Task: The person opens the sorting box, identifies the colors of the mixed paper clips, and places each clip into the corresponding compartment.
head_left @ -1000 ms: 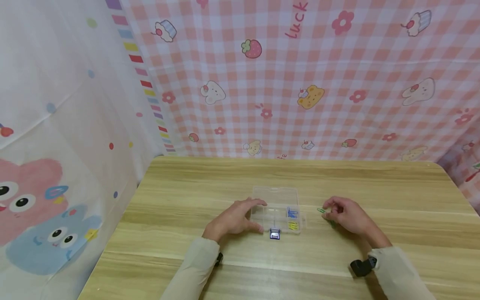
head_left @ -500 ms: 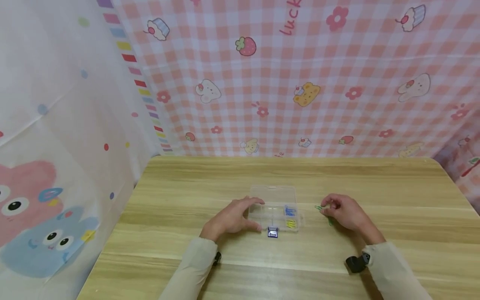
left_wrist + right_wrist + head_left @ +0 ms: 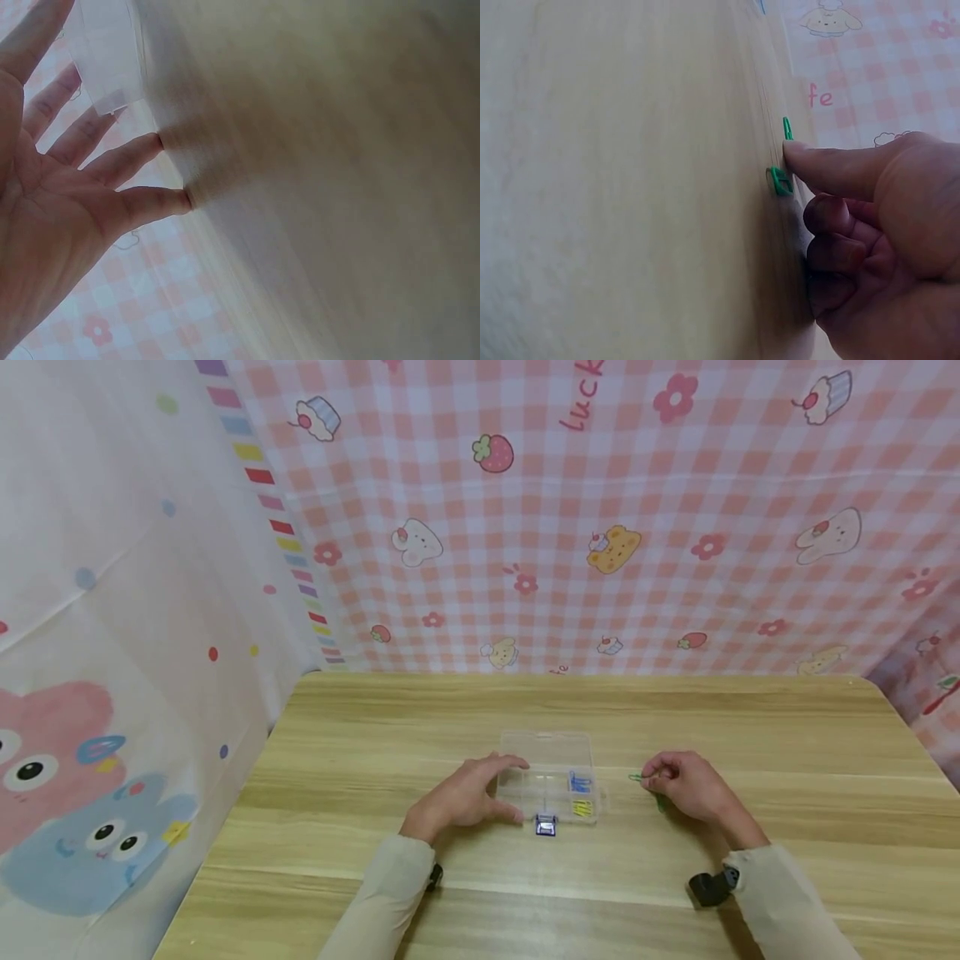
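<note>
On the table lies a shallow clear plastic box (image 3: 557, 817) with its lid (image 3: 547, 743) folded back. Blue clips (image 3: 579, 782) fill one right-hand compartment, and yellow clips (image 3: 582, 809) sit in the one before it. A small dark blue and silver piece (image 3: 546, 825) is at the box's front edge. My left hand (image 3: 465, 791) spans the box's left end, thumb at the front edge and index finger at the back. Right of the box, my right hand (image 3: 687, 785) pinches a small green loop-shaped clip (image 3: 787, 126) between thumb and index finger. Another green clip (image 3: 781, 181) lies by the fingertips.
The wood-grain table (image 3: 405, 710) reaches back to a pink checked cloth (image 3: 465, 585). A white cloth (image 3: 180, 610) with cartoon figures hangs along the left. Dark wrist devices show on both arms, the right one (image 3: 712, 887) in plainer view.
The head view has shifted slightly. My right fingertips have moved a little on the green clip, and less of it sticks out past them. The left hand and box stay put.
</note>
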{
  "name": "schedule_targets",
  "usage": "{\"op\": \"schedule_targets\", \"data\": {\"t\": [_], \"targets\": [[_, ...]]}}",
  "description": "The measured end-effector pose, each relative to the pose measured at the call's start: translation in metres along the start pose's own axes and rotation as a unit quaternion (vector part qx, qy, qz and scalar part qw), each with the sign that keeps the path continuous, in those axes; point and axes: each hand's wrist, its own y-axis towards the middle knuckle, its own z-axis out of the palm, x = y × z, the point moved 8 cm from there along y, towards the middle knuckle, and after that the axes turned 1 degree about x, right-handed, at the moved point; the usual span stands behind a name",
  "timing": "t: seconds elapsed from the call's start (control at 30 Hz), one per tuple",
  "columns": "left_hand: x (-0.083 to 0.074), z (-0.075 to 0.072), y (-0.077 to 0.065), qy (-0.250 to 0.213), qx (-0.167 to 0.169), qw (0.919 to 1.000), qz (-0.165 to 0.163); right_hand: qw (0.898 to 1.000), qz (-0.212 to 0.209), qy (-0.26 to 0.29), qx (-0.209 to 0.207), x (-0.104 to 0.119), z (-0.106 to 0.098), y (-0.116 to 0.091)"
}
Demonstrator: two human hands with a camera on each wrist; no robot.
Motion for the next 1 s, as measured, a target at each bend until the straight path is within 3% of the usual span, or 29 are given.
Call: {"op": "schedule_targets", "data": {"t": [1.0], "targets": [[0.0017, -0.0005, -0.0002, 0.001, -0.003, 1.0000, -0.005, 1.000, 0.023, -0.017, -0.005, -0.0024, 0.0030, -0.0015]]}}
